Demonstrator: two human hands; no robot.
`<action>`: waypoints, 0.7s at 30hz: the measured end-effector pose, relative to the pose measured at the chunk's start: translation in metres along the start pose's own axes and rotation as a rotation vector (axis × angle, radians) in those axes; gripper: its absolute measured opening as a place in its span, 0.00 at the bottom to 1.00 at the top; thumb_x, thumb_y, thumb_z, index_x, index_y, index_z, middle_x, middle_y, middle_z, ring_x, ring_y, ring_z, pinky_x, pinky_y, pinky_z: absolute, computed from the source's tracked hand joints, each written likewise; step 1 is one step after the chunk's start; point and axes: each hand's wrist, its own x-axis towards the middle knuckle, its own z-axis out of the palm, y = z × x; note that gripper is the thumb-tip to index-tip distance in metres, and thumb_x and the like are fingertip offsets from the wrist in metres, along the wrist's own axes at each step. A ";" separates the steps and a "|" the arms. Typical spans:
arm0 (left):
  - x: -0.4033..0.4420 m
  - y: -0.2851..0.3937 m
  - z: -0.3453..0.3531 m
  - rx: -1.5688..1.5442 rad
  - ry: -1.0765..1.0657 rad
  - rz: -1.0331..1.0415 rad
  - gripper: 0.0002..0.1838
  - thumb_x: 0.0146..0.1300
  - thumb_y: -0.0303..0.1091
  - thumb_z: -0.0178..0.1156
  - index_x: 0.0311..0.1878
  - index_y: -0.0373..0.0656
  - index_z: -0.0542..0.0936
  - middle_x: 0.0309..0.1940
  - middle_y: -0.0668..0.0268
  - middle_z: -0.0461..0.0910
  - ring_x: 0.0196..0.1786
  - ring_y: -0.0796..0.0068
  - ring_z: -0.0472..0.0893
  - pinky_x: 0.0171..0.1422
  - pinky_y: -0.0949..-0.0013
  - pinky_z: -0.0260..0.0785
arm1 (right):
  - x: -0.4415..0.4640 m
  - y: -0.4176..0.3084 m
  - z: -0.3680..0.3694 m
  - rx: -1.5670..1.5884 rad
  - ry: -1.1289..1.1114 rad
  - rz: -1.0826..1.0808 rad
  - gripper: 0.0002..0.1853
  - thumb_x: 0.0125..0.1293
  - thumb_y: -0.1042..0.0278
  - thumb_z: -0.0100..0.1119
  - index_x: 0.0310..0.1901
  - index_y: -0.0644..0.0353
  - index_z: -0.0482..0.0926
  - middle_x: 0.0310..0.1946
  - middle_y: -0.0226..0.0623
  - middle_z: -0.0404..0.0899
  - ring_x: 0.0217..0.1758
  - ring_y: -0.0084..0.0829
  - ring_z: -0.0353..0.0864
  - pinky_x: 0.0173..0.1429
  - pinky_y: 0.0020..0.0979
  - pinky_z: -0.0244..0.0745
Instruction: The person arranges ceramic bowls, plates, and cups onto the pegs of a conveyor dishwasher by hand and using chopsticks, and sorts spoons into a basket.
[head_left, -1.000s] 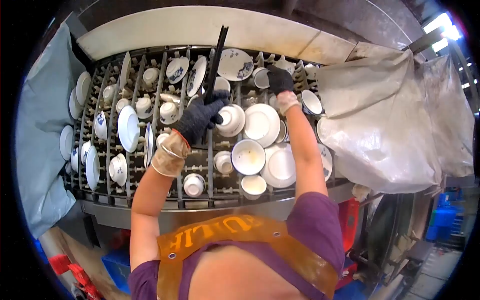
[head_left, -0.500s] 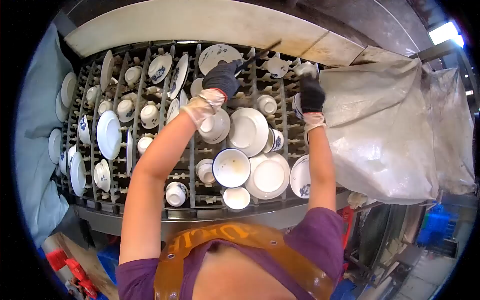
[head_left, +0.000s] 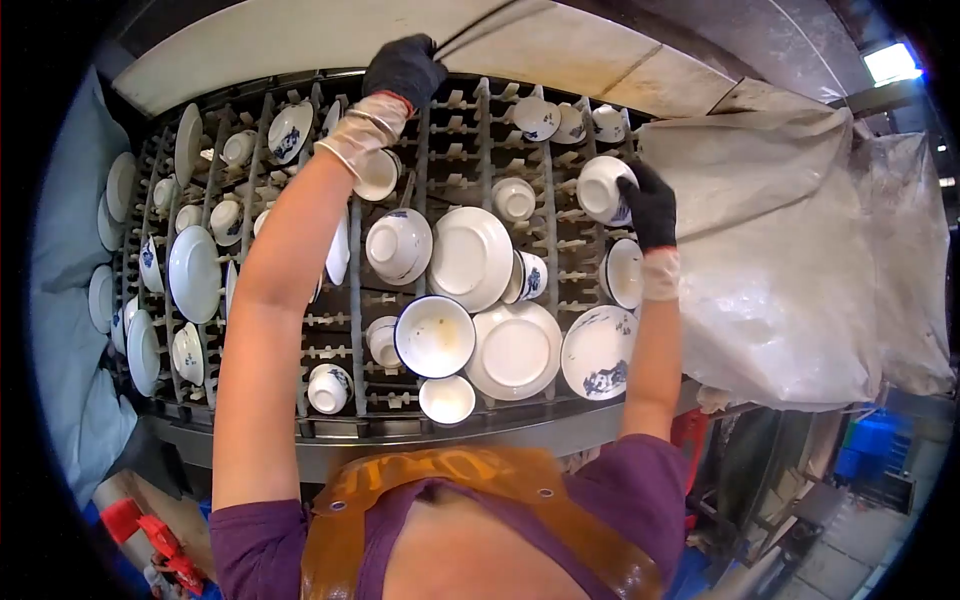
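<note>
Apron lettering (head_left: 425,469), bottom centre: blurred. Left hand (head_left: 405,72) clamped on black sticks (head_left: 477,26) over rack (head_left: 485,150)'s top edge; right hand (head_left: 653,205) grips bowl (head_left: 601,190) near plastic sheet (head_left: 760,275).

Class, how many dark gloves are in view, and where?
2: the left glove, near the picture's top; the right glove, lower at right, gripping a white bowl.

Greyish plastic sheet (head_left: 750,280) drapes in folds at right | pale blue curtain (head_left: 70,250) hangs along left edge | stained cream panel (head_left: 290,45) runs across far side | bright opening (head_left: 892,63) upper right | red pieces (head_left: 162,540) lower left | blurred blue item (head_left: 868,440) lower right
</note>
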 end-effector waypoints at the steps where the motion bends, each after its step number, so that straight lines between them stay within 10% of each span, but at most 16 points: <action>1: 0.004 -0.002 -0.003 -0.042 0.073 0.012 0.20 0.47 0.46 0.62 0.37 0.39 0.79 0.32 0.52 0.80 0.37 0.54 0.79 0.45 0.59 0.71 | 0.013 0.002 0.006 0.001 0.001 0.000 0.17 0.55 0.67 0.59 0.47 0.61 0.76 0.38 0.47 0.79 0.41 0.41 0.79 0.47 0.34 0.73; 3: 0.010 0.006 -0.007 -0.075 0.072 -0.037 0.20 0.47 0.46 0.61 0.37 0.39 0.79 0.31 0.53 0.80 0.36 0.54 0.79 0.44 0.59 0.71 | 0.042 0.000 0.026 -0.626 0.309 -0.275 0.17 0.59 0.64 0.56 0.48 0.62 0.75 0.41 0.49 0.79 0.43 0.39 0.79 0.49 0.30 0.72; 7: 0.004 0.007 0.028 -0.087 0.029 -0.046 0.20 0.48 0.49 0.60 0.35 0.41 0.81 0.31 0.51 0.80 0.37 0.53 0.79 0.46 0.59 0.70 | 0.076 -0.022 0.109 -0.099 0.031 0.025 0.29 0.55 0.58 0.59 0.56 0.65 0.67 0.48 0.52 0.75 0.53 0.44 0.73 0.54 0.33 0.67; 12: -0.022 -0.006 0.063 -0.031 -0.245 0.172 0.23 0.49 0.51 0.59 0.40 0.42 0.80 0.37 0.55 0.80 0.42 0.55 0.79 0.50 0.61 0.70 | 0.111 -0.017 0.140 0.009 -0.020 -0.065 0.24 0.53 0.59 0.62 0.51 0.60 0.74 0.52 0.50 0.72 0.55 0.46 0.71 0.57 0.37 0.66; 13: -0.024 -0.013 0.055 -0.125 -0.289 0.145 0.22 0.51 0.51 0.58 0.41 0.43 0.80 0.37 0.56 0.80 0.42 0.56 0.79 0.50 0.62 0.69 | 0.111 -0.006 0.137 -0.199 -0.025 -0.410 0.20 0.51 0.63 0.62 0.47 0.60 0.76 0.49 0.50 0.74 0.53 0.45 0.72 0.55 0.37 0.67; 16: -0.041 -0.023 0.023 -0.339 -0.084 0.048 0.19 0.55 0.47 0.58 0.43 0.41 0.80 0.31 0.60 0.81 0.34 0.62 0.80 0.42 0.64 0.71 | 0.114 -0.002 0.149 -0.243 0.142 -0.071 0.18 0.51 0.67 0.60 0.45 0.61 0.76 0.43 0.49 0.77 0.47 0.48 0.74 0.51 0.39 0.69; 18: -0.062 0.002 -0.042 -0.613 -0.083 -0.293 0.17 0.57 0.45 0.59 0.37 0.40 0.81 0.23 0.65 0.79 0.24 0.74 0.76 0.30 0.70 0.70 | 0.082 -0.031 0.166 -0.396 0.449 -0.443 0.16 0.53 0.64 0.59 0.43 0.60 0.77 0.41 0.47 0.77 0.44 0.48 0.75 0.49 0.39 0.70; 21: -0.077 0.009 -0.083 -1.077 0.001 -0.431 0.12 0.57 0.43 0.59 0.27 0.45 0.78 0.15 0.72 0.72 0.13 0.86 0.65 0.15 0.80 0.56 | 0.048 -0.089 0.209 -0.311 -0.288 -0.451 0.21 0.55 0.49 0.57 0.44 0.56 0.76 0.36 0.45 0.79 0.41 0.48 0.77 0.47 0.40 0.71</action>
